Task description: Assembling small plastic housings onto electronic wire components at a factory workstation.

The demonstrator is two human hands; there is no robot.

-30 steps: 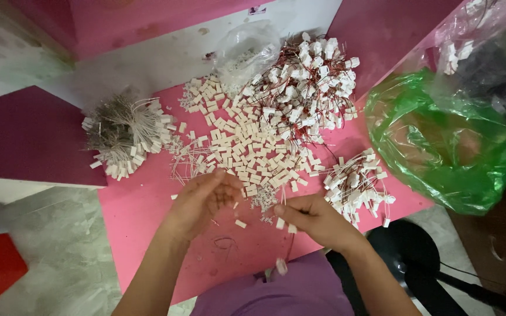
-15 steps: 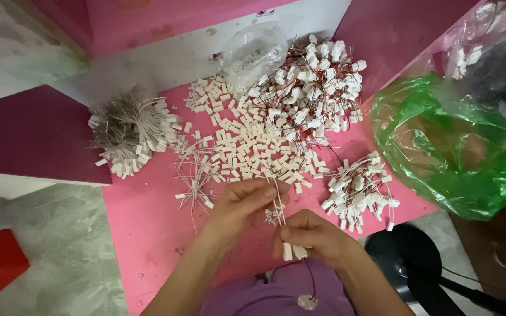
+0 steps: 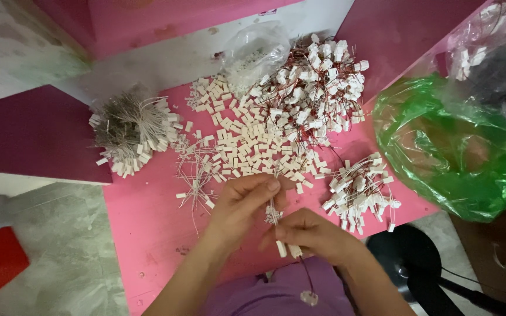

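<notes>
Pink laminate covers the low table top where this person works, and nearly everything on it is small enough to be lost. Biggest thing beside it is the crumpled green plastic bag at the right, open-mouthed; just left of it lies a small bunch of white blocks with red wire tails. A sleeve brushing that way could, I think, sweep some of them off the near edge.

At the back sits the large tangled heap of red-wired white blocks, with a clear plastic bag beside it. Spread in the middle is the loose scatter of plain white rectangular pieces, and at the left a bristly bundle of thin pale wires tipped with white blocks. A few stray thin wires lie between bundle and scatter, easy to snag.

Left hand is curled, fingertips pinching upward at the top of a fine wire. Right hand is closed around two small white blocks, which hang just below its fingers, above the table's near edge and the purple cloth on the lap. A thin red wire with a small clear bit at its end dangles below.

My worry is the wire: pulled too hard it may bend or slip out of the block, and a dropped piece would land on the lap or the grey floor.
</notes>
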